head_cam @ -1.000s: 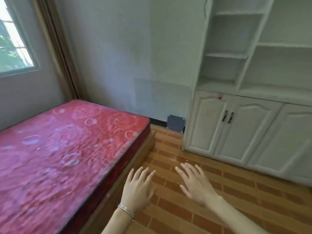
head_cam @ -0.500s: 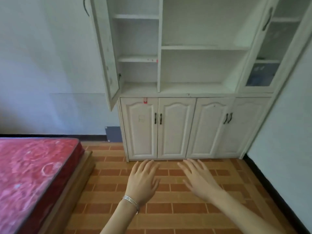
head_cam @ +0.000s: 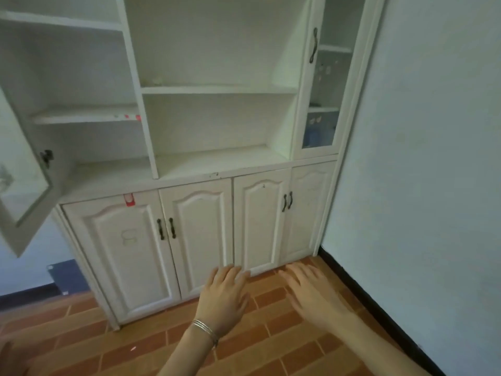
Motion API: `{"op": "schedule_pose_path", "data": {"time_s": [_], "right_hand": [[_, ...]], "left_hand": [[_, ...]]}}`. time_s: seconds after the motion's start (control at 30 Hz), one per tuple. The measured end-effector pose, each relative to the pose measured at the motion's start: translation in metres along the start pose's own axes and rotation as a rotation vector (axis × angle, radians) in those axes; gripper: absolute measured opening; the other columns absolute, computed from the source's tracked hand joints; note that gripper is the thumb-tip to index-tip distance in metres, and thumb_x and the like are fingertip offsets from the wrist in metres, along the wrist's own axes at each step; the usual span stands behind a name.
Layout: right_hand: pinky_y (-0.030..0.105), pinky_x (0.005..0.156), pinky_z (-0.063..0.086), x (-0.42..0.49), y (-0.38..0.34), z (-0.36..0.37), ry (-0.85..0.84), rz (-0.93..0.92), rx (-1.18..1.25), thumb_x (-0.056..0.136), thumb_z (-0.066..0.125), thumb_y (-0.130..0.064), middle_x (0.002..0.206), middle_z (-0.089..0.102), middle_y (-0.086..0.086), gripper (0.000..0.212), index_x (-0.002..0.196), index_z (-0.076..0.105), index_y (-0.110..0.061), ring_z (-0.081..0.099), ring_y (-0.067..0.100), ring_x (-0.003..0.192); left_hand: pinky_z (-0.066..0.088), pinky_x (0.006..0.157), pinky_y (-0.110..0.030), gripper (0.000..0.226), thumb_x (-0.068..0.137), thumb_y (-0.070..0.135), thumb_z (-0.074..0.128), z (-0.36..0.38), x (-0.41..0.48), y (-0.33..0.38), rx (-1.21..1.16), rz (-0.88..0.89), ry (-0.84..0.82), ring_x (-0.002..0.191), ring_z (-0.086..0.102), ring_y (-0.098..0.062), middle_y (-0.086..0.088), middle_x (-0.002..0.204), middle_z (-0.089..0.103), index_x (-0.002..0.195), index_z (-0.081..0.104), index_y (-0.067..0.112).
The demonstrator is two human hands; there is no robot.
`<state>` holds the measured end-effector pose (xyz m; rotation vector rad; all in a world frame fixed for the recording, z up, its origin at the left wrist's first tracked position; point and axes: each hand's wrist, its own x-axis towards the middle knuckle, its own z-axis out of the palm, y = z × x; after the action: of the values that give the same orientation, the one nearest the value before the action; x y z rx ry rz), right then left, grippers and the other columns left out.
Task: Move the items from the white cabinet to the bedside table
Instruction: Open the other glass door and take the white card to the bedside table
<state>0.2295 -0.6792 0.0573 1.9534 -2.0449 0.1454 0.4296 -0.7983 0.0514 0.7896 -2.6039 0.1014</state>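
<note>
Facing the white cabinet (head_cam: 217, 169), the person looks to be at the fetching step, with nothing picked up yet: left hand (head_cam: 225, 297) and right hand (head_cam: 311, 291) hover flat, fingers spread, holding nothing. The likely item is a blue thing (head_cam: 315, 135) behind the closed glass door (head_cam: 322, 77), on the right compartment's lowest shelf. It is too blurred to judge its long axis or facing. Next, I'd say, comes pulling that door's handle (head_cam: 314, 46).

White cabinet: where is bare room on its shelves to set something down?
The middle bay's bottom shelf, between its two uprights, looks bare, and so does the left bay's floor beside the open glass door. There is less room behind the closed right glass door, where a blue thing sits low.
</note>
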Motion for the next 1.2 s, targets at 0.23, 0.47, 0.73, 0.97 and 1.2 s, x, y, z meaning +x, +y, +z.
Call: {"op": "schedule_pose_path", "data": {"time_s": [0.23,0.47,0.73,0.97,1.2], "right_hand": [[0.035,0.088,0.048,0.1,0.073,0.003,0.092,0.08,0.014,0.084,0.059,-0.027,0.119,0.059,0.003,0.04,0.122,0.052,-0.019,0.058,0.021,0.106],[0.033,0.092,0.044,0.146,0.128,0.033,0.093,0.125,0.033,0.084,0.06,-0.034,0.121,0.058,0.001,0.046,0.127,0.049,-0.02,0.056,0.018,0.108],[0.034,0.101,0.036,0.205,0.229,0.085,0.057,0.013,0.035,0.087,0.044,-0.048,0.129,0.054,-0.001,0.053,0.133,0.041,-0.022,0.051,0.015,0.116],[0.03,0.099,0.034,0.293,0.36,0.096,0.159,-0.047,-0.007,0.082,0.057,-0.04,0.126,0.056,0.0,0.054,0.13,0.045,-0.019,0.048,0.012,0.114],[0.03,0.097,0.036,0.371,0.445,0.096,0.192,-0.04,-0.022,0.095,0.022,-0.046,0.126,0.056,0.004,0.05,0.128,0.046,-0.017,0.052,0.017,0.112]], "left_hand": [[0.049,0.089,-0.044,0.045,0.08,0.048,0.037,0.02,0.141,-0.041,0.009,0.115,0.068,0.103,0.061,-0.021,0.001,0.109,0.066,0.107,0.065,0.026],[0.045,0.093,-0.046,0.047,0.082,0.049,0.04,0.062,0.214,-0.059,-0.013,0.203,0.035,0.107,0.059,-0.024,-0.002,0.113,0.064,0.113,0.063,0.023],[0.042,0.096,-0.042,0.047,0.084,0.053,0.04,0.126,0.308,-0.069,-0.021,0.241,0.023,0.109,0.058,-0.015,0.006,0.117,0.063,0.119,0.058,0.028],[0.038,0.1,-0.044,0.048,0.088,0.051,0.038,0.147,0.446,-0.069,0.006,0.241,0.061,0.116,0.054,-0.017,0.002,0.126,0.058,0.125,0.054,0.025],[0.036,0.104,-0.041,0.048,0.089,0.048,0.041,0.166,0.54,-0.072,-0.047,0.239,0.097,0.12,0.049,-0.017,0.001,0.131,0.054,0.131,0.044,0.025]]}}
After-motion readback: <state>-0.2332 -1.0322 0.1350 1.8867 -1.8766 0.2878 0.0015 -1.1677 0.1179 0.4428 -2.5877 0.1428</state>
